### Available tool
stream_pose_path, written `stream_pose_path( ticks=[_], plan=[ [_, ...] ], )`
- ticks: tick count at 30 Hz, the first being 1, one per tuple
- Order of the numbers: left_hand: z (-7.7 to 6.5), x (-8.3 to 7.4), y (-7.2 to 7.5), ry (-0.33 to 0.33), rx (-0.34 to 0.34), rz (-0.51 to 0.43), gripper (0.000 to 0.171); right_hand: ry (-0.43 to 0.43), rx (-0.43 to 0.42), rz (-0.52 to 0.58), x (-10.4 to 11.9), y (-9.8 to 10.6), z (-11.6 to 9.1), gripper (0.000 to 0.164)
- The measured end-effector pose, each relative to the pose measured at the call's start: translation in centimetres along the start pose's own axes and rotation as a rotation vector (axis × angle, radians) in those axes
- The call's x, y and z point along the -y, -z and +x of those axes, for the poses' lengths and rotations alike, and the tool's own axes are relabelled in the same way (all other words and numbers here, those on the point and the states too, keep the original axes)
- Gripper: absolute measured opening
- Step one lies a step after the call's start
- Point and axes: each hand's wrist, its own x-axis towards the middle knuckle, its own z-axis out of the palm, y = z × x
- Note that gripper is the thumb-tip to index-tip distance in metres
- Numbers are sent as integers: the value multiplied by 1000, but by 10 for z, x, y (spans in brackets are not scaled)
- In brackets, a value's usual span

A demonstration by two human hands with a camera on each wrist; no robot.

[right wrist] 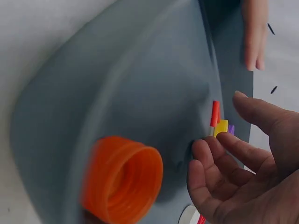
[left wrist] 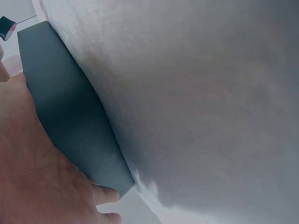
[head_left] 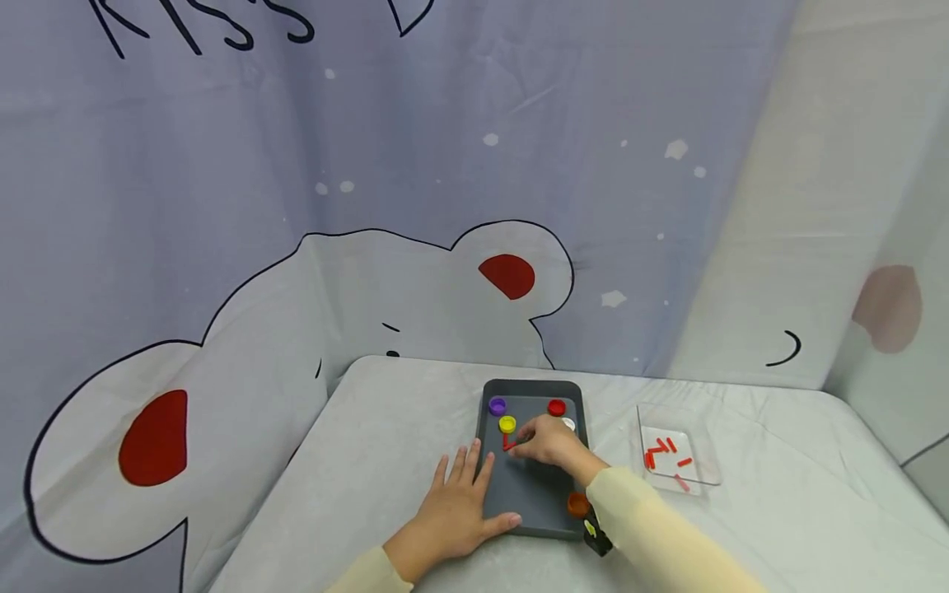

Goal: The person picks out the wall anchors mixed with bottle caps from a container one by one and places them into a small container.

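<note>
A dark grey tray (head_left: 530, 502) lies on the white-covered table. My left hand (head_left: 454, 506) rests along its left and near edge, fingers spread and straight. Over the tray's middle reaches my right hand (head_left: 552, 442), its fingertips beside short red sticks (head_left: 507, 442) near a yellow bottle cap (head_left: 507, 424). In the right wrist view a gap shows between thumb and index finger, and a red stick (right wrist: 215, 113) stands out past the fingertips. Also in the tray are a purple cap (head_left: 497, 406), a red cap (head_left: 557, 408), a partly hidden white cap (head_left: 569, 423) and an orange cap (right wrist: 124, 179).
Right of the tray stands a clear plastic box (head_left: 708, 469) with several red sticks (head_left: 671, 445) in it. A black wrist camera (head_left: 596, 535) sits by the right sleeve, near the tray's lower right corner. A printed curtain (head_left: 415, 296) hangs behind the table.
</note>
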Motion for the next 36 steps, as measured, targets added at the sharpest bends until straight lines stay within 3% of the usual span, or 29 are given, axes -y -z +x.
stream_pose_path(
  ticks=[10, 17, 25, 36],
  plan=[
    [2, 1, -8, -1, -30, 9, 102, -14, -4, -34, -1, -9, 2, 26],
    [0, -1, -5, -12, -48, -5, 102, 36, -6, -54, -4, -13, 7, 29],
    [2, -3, 1, 11, 7, -15, 101, 37, -5, -44, 0, -15, 8, 35],
    [1, -1, -1, -11, -14, 2, 101, 88, 10, -97, 2, -20, 9, 41]
  ],
)
